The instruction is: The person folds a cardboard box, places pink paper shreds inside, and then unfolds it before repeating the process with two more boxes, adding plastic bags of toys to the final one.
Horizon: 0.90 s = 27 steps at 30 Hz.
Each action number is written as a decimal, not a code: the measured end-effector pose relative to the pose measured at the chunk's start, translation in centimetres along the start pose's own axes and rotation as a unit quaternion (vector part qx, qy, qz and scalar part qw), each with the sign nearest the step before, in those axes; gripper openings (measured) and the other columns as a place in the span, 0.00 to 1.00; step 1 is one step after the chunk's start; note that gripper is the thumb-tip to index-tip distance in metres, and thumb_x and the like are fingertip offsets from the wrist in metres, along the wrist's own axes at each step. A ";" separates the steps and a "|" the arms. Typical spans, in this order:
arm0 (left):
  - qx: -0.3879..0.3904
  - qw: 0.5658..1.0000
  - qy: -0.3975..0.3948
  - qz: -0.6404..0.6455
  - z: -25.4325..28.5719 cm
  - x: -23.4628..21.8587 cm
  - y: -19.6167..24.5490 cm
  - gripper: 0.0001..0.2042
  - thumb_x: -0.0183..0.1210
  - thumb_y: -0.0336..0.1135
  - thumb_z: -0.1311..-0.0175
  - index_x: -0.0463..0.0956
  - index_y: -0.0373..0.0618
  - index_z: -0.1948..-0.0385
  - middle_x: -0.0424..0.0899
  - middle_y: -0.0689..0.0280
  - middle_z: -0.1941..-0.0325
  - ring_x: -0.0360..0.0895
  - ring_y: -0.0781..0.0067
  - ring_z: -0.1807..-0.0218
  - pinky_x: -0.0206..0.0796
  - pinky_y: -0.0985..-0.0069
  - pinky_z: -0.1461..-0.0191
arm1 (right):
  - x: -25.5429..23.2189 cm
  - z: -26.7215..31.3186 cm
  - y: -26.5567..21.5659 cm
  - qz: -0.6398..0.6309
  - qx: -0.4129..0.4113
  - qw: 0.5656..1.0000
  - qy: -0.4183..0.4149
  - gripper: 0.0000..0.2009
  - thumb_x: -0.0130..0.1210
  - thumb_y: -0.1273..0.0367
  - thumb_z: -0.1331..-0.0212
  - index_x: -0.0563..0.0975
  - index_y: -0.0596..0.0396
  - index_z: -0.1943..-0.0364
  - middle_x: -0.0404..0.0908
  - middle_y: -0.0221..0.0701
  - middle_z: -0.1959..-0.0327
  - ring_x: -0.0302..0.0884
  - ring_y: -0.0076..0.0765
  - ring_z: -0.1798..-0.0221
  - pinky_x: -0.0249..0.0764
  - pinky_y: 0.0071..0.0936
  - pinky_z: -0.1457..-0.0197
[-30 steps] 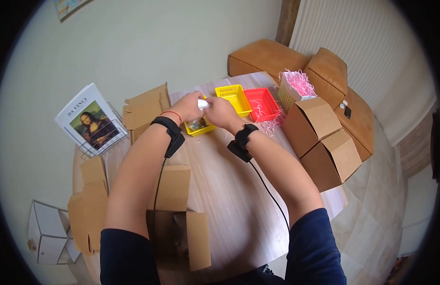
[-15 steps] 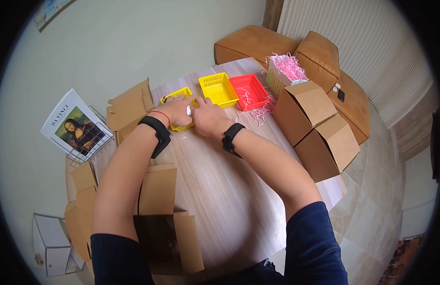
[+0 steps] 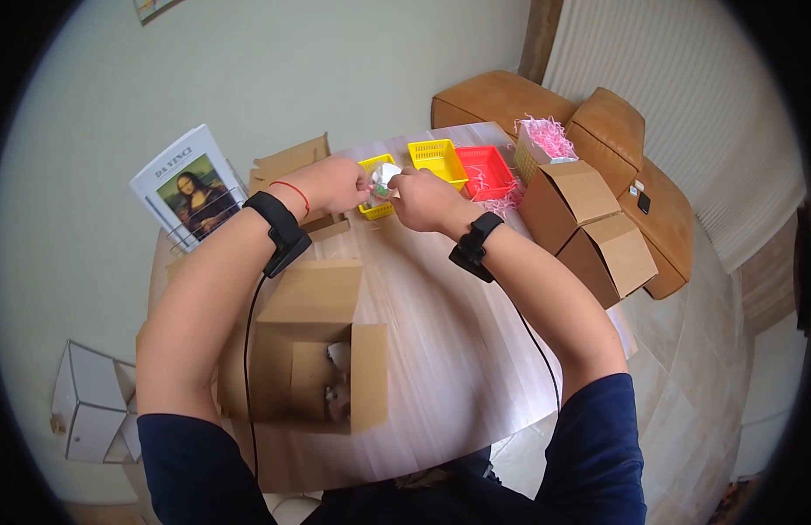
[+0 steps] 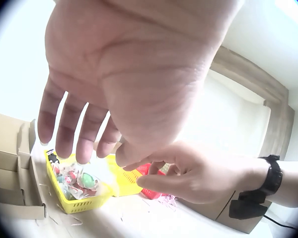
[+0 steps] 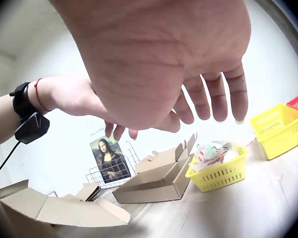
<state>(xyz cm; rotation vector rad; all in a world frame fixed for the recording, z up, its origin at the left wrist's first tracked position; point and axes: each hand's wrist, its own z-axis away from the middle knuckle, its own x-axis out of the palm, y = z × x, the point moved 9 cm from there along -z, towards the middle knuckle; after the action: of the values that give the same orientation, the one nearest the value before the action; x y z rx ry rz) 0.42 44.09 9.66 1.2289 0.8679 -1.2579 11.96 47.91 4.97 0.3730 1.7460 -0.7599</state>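
Observation:
A small yellow basket [image 3: 378, 212] stands at the back of the table, filled with clear-wrapped packets [image 4: 88, 181] in green, red and white. My left hand [image 3: 340, 184] is over its left side, fingers loosely hanging and thumb near the fingertips. On the other side my right hand [image 3: 426, 200] hovers near the basket's right edge, its fingers relaxed and slightly bent. Both palms show bare in the wrist views, with the packets below in the basket. To the right stand a second yellow basket [image 3: 440, 163] and a red basket [image 3: 490, 178] with pink paper shreds.
An open cardboard box [image 3: 369, 376] is close in front, with items inside. Two more boxes [image 3: 559, 214] stand at the right edge beside a bag of pink shreds [image 3: 548, 140]. A Da Vinci book [image 3: 191, 188] leans in a wire rack at left, near an opened carton [image 5: 154, 186].
Earlier both hands were together at a white object over the yellow basket, then pressed down on it. Now they have moved apart, and the packets show between them. The head view has shifted.

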 end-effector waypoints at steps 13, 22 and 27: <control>0.032 0.946 -0.316 -0.070 17.7 8.6 5.2 0.18 0.62 0.50 0.31 0.87 0.41 0.59 0.90 0.54 0.64 0.85 0.55 0.61 0.76 0.60 0.52 | -3.2 6.3 -10.7 -0.075 -0.114 0.990 -0.037 0.13 0.57 0.65 0.32 0.86 0.61 0.55 0.88 0.51 0.59 0.86 0.59 0.54 0.81 0.47 0.47; 0.134 0.902 -0.404 -0.077 20.8 18.7 6.4 0.33 0.71 0.58 0.42 0.80 0.48 0.37 0.86 0.56 0.39 0.78 0.51 0.34 0.69 0.61 0.30 | -0.2 14.9 -21.5 -0.037 -0.271 0.949 -0.154 0.07 0.61 0.67 0.42 0.84 0.56 0.67 0.86 0.42 0.69 0.84 0.55 0.60 0.81 0.46 0.52; 0.146 0.862 -0.484 -0.046 20.6 26.7 4.8 0.32 0.69 0.56 0.40 0.80 0.52 0.35 0.83 0.61 0.32 0.70 0.58 0.25 0.61 0.63 0.24 | 1.3 16.9 -22.8 0.015 -0.322 0.940 -0.116 0.07 0.62 0.66 0.47 0.84 0.55 0.71 0.86 0.35 0.66 0.82 0.49 0.55 0.80 0.45 0.51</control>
<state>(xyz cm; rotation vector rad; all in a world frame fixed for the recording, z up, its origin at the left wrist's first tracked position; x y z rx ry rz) 6.41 17.96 -11.30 0.6034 -0.0152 -1.8647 10.32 19.77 8.02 -0.1327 1.6510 -0.1671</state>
